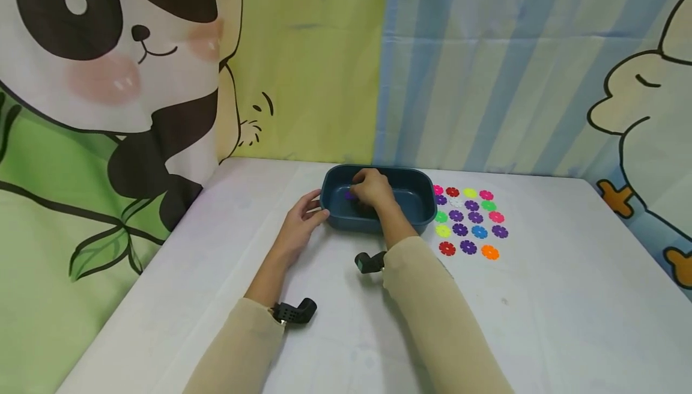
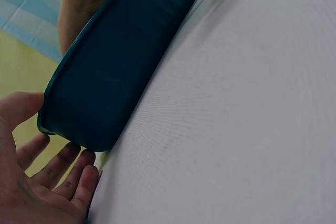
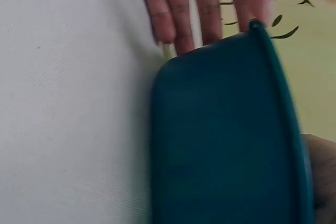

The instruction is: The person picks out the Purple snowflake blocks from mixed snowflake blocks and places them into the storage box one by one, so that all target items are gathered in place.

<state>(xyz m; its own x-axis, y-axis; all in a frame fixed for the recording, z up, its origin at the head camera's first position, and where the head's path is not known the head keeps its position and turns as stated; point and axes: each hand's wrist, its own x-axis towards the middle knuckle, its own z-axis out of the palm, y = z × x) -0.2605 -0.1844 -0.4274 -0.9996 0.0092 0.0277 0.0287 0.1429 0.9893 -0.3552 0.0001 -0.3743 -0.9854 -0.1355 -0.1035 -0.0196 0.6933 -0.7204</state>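
Observation:
A dark teal plastic basin (image 1: pixel 354 224) with rounded corners stands upright on the white table. My left hand (image 1: pixel 299 224) touches its left end, fingers extended along the outer wall; in the left wrist view the thumb lies at the rim of the basin (image 2: pixel 100 77). My right hand (image 1: pixel 374 188) reaches down inside the basin, its fingers bent toward the floor. A small purple piece (image 1: pixel 350 194) shows right at those fingertips; whether they pinch it is unclear. The right wrist view shows the basin's outer wall (image 3: pixel 226 129) and the left hand (image 3: pixel 205 6) against it.
Right of the basin, several flower-shaped plastic discs (image 1: pixel 468 247) in purple, red, green, yellow, pink, blue, orange and white lie flat in rough rows. A printed curtain (image 1: pixel 313 69) hangs behind the white table (image 1: pixel 557 274).

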